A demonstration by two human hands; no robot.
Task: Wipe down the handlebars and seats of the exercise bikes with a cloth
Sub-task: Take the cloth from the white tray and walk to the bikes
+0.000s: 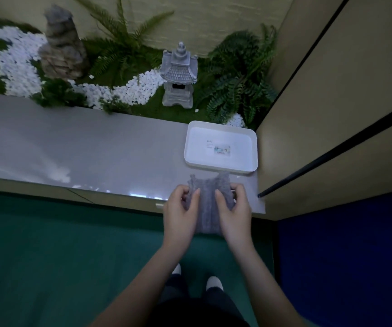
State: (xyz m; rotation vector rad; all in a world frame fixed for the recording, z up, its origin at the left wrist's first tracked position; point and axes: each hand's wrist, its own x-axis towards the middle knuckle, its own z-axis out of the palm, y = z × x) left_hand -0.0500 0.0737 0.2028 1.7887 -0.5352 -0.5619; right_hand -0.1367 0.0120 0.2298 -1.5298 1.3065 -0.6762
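So, grey cloth point(210, 204) up over the ledge point(84, 147) edge, just beside the white tray point(186, 147).
Looks light, floppy and not slippery to me; my left hand point(179, 213) and right hand point(234, 211) each pinch 1 side, a good place to grip.

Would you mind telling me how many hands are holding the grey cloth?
2. The left hand grips the left edge of the cloth and the right hand its right edge, over the front of the grey ledge, near the white tray.
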